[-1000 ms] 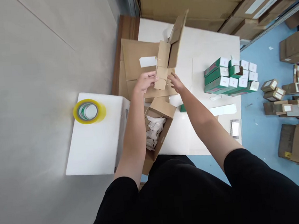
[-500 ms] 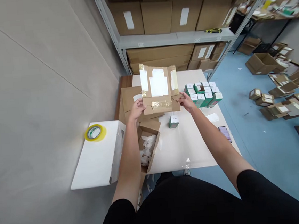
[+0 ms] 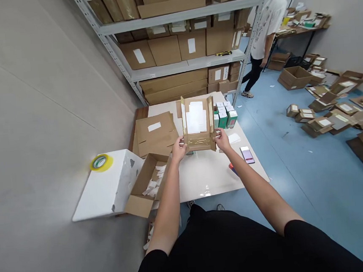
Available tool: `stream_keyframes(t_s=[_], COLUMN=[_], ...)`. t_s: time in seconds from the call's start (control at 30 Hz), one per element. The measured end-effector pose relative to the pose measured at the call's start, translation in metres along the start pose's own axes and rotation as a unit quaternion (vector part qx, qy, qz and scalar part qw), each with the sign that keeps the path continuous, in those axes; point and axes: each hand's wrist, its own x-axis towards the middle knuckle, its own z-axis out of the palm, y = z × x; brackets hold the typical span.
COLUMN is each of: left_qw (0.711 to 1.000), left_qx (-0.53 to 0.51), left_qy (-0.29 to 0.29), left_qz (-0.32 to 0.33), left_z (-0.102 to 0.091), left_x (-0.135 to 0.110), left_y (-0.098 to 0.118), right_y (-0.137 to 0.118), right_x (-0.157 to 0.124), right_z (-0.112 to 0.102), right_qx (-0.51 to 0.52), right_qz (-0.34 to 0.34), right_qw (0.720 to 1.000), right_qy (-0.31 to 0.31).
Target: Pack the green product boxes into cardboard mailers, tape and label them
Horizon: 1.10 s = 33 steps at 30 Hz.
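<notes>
Both hands hold up a small brown cardboard box (image 3: 198, 126) with white labels and clear tape on its facing side, above a white table (image 3: 210, 173). My left hand (image 3: 178, 147) grips its lower left corner and my right hand (image 3: 222, 139) grips its lower right corner. Green and white small boxes (image 3: 224, 115) stand in a cluster just behind the held box. Flattened cardboard sheets (image 3: 154, 134) lie at the table's left back.
An open carton of white packets (image 3: 149, 183) sits left of the table beside a white box (image 3: 105, 187) carrying a yellow tape roll (image 3: 101, 162). A phone (image 3: 247, 154) lies at the table's right. Shelving (image 3: 176, 39) holds cartons; another person (image 3: 263, 35) stands at the back right. Boxes (image 3: 332, 110) litter the floor.
The box went from a loose, open-flapped shape to a squared one held upright in both hands. The camera view lifted, showing the shelves and a person at the back.
</notes>
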Motion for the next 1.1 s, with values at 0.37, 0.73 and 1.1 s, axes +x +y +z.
stream_keyframes(t_s=[0.37, 0.73, 1.1], left_qw=[0.954, 0.931, 0.974], left_qx=[0.251, 0.265, -0.025], left_qy=[-0.068, 0.002, 0.050], left_qz=[-0.150, -0.251, -0.222], left_z=[0.077, 0.122, 0.118], left_x=[-0.121, -0.162, -0.106], left_y=[-0.034, -0.055, -0.048], right_y=[0.121, 0.137, 0.110], right_x=[-0.123, -0.196, -0.176], right_z=[-0.021, 0.010, -0.025], right_qx=[-0.250, -0.234, -0.209], right_qz=[0.168, 0.051, 0.030], right_qw=[0.952, 0.931, 0.974], right_qy=[-0.058, -0.275, -0.079])
